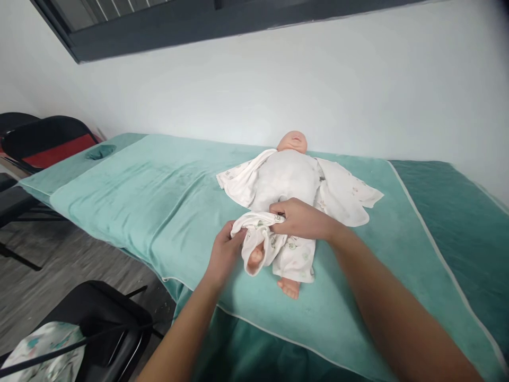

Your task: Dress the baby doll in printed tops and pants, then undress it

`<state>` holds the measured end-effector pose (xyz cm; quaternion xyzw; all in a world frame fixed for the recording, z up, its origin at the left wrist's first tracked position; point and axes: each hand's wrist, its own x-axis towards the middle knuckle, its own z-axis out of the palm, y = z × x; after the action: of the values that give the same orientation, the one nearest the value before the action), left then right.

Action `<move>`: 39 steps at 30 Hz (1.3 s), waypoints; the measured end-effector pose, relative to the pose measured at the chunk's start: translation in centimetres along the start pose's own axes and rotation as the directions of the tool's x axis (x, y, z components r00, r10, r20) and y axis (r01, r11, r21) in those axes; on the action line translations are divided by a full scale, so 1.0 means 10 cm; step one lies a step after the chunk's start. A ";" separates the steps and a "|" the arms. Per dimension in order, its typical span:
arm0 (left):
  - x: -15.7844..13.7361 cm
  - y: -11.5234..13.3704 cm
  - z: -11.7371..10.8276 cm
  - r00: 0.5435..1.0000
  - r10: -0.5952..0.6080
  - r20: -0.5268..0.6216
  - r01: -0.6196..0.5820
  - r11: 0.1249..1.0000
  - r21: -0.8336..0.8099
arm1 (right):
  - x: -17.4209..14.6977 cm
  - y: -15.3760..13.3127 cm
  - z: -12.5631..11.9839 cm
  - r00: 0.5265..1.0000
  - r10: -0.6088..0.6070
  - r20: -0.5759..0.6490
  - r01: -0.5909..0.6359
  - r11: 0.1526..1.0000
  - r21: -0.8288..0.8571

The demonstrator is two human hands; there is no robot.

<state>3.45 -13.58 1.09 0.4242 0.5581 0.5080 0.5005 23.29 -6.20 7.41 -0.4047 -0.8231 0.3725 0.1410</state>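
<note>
Pants, white with small prints, are on the legs of a doll, near the front edge of a green bed. Your left hand has its thumb and fingers closed on the cloth of the pant leg on your left. Your right hand is closed too, with bunched cloth of the same pants in its fingers, just below the doll's belly. One foot shows inside the cuff on your left. The other foot pokes out past its cuff, toes toward you. The doll lies with its head by the wall. Its white shirt is spread out to both sides. A black chair stands near the bed, down on your left.
</note>
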 end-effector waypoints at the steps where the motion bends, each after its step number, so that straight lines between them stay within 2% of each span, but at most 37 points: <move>1: 0.03 0.01 -0.01 1.000 0.000 0.014 -0.001 1.000 0.015 | 0.00 0.01 0.00 1.000 0.010 -0.010 -0.010 1.000 0.018; 5: 0.08 0.00 -0.04 0.999 0.032 0.034 -0.034 0.997 0.063 | 0.02 0.02 0.02 0.998 0.036 -0.049 -0.033 0.998 0.058; 9: 0.00 -0.02 -0.03 0.998 0.057 0.003 -0.057 0.992 0.110 | 0.02 0.02 0.03 0.999 0.004 -0.054 0.000 0.997 0.071; 12: -0.17 -0.04 -0.02 0.996 0.030 -0.080 -0.020 0.993 0.114 | 0.02 0.02 0.03 0.998 -0.016 -0.053 0.019 0.998 0.056; 16: -0.50 -0.08 0.00 0.966 -0.046 -0.255 0.039 0.999 -0.033 | 0.02 0.01 0.03 0.998 -0.020 -0.059 0.023 0.999 0.046; 17: -0.59 -0.09 0.02 0.959 -0.083 -0.270 0.064 0.995 -0.079 | 0.01 0.01 0.03 0.998 -0.020 -0.058 0.023 0.999 0.048; 19: -0.73 -0.11 0.07 0.961 -0.203 -0.189 0.171 0.970 -0.173 | 0.02 0.01 0.03 0.998 -0.022 -0.054 0.025 0.998 0.052; 21: -0.83 -0.10 0.14 0.947 -0.321 -0.021 0.307 0.921 -0.238 | 0.02 0.01 0.03 0.998 -0.026 -0.060 0.029 0.998 0.048; 23: -0.87 -0.07 0.23 0.927 -0.365 0.092 0.376 0.888 -0.265 | 0.02 0.01 0.04 0.997 -0.025 -0.075 0.028 0.999 0.038; 25: -0.87 -0.03 0.31 0.939 -0.330 0.095 0.343 0.892 -0.294 | 0.03 0.03 0.04 0.996 -0.025 -0.081 0.027 0.999 0.030; 29: -0.79 0.00 0.34 0.976 -0.217 0.028 0.215 0.931 -0.295 | 0.03 0.06 0.05 0.994 -0.060 -0.092 0.062 0.998 0.025; 34: -0.65 -0.12 0.31 0.993 -0.111 -0.051 0.108 0.993 -0.058 | 0.02 0.07 0.05 0.991 -0.090 -0.097 0.094 0.995 0.039; 37: -0.58 -0.17 0.33 0.994 -0.040 -0.104 0.049 0.995 0.085 | 0.02 0.07 0.05 0.992 -0.081 -0.099 0.086 0.995 0.054; 39: -0.54 -0.19 0.35 0.985 0.047 -0.167 -0.016 0.984 0.178 | 0.02 0.07 0.05 0.991 -0.080 -0.106 0.090 0.992 0.084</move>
<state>7.77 -18.57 -0.02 0.4304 0.6347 0.4991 0.4034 23.34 -5.99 6.54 -0.3812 -0.8140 0.3810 0.2166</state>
